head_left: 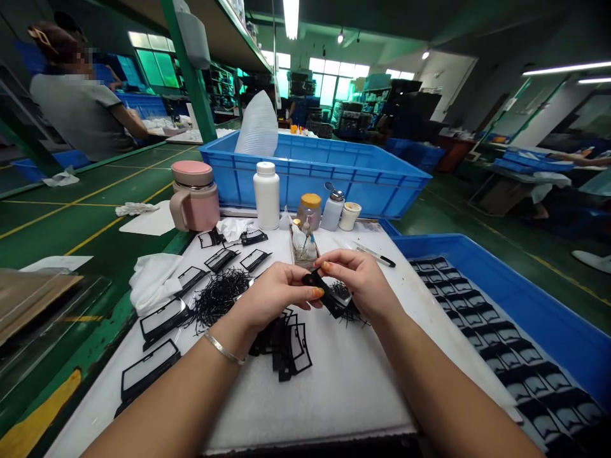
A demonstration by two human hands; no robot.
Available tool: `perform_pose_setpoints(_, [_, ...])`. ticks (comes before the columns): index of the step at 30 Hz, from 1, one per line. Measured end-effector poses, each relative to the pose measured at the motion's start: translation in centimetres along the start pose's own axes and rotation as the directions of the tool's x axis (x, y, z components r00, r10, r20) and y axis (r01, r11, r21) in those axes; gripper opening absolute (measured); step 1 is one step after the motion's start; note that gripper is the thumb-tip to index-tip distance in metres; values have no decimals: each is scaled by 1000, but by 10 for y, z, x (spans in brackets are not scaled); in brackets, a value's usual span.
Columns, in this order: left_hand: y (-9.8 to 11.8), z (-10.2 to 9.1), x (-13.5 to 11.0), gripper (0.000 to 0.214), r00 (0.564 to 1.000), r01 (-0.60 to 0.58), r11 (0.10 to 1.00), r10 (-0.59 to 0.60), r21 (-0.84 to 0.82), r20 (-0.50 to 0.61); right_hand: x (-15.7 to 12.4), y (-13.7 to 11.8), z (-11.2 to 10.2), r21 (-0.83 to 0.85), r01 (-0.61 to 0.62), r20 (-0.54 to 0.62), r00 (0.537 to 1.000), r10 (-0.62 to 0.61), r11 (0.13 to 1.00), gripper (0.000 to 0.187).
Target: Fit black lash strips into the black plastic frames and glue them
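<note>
Between both hands, above the middle of the white work surface (344,394), is a small black plastic frame (329,298). My left hand (281,291) pinches its left end between thumb and fingers. At its upper edge, the fingertips of my right hand (360,277) are pressed together; whether they also hold a small piece there is too fine to tell. A pile of thin black strips (219,296) lies left of my left hand, and more strips lie under the right one. Below my hands is a loose heap of black frames (298,346).
Several framed pieces (150,369) line the left side. Behind stand a pink mug (195,197), a white bottle (267,197), a jar (310,210), a pump bottle (333,211) and a blue crate (324,165). A blue bin (563,337) with rows of frames is right. A co-worker (76,102) sits far left.
</note>
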State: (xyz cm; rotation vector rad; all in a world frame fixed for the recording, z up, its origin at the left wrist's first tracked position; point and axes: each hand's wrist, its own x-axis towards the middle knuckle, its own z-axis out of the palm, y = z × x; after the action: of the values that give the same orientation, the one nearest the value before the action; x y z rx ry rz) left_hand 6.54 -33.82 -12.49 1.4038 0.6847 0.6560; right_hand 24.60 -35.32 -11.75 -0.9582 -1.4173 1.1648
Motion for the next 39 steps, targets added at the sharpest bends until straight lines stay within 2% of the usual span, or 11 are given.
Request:
perform_pose_setpoints(6, [2,-2,0,19,1000,26,999,-26,-36,15,2,0,-3,97,-51,-69,996,58,994,37])
perform_pose_setpoints(9, [3,-3,-1,19,999,34,998,-34,-50,-7,5,1,-11,123,-35,-177,983,56,992,37])
perform_pose_setpoints(14, [5,-6,-2,18,997,33,993,-41,-111,-64,13,5,-27,97,16,-377,926,22,995,32])
perform_pose_setpoints(16, [6,-7,-3,18,996,32,987,-45,-157,-83,15,7,-31,22,43,-434,900,-29,999,30])
perform_pose_setpoints(20, [11,-12,-6,16,992,-29,971,-1,-236,-128,18,12,-38,-233,104,-497,842,-210,967,25])
perform_pose_setpoints(25, [19,-22,-12,14,946,-184,945,95,-270,-311,24,24,-51,-399,146,-524,773,-356,905,25])
perform_pose_setpoints(28, [20,-27,-13,16,916,-247,926,127,-286,-380,31,37,-63,-495,62,-565,735,-375,866,34])
perform_pose_setpoints(30, [20,-29,-11,18,904,-270,914,131,-304,-407,38,46,-70,-568,-54,-560,757,-337,821,39])
perform_pose_setpoints(33, [18,-31,-9,18,891,-301,896,143,-325,-430,53,53,-79,-648,-153,-481,842,-246,746,37])
perform_pose_setpoints(36, [16,-29,-10,23,887,-311,893,150,-325,-436,68,53,-79,-763,-229,-391,908,-149,604,30])
perform_pose_setpoints(39, [15,-26,-10,29,889,-330,879,167,-344,-426,80,53,-73,-841,-287,-357,932,-70,459,23])
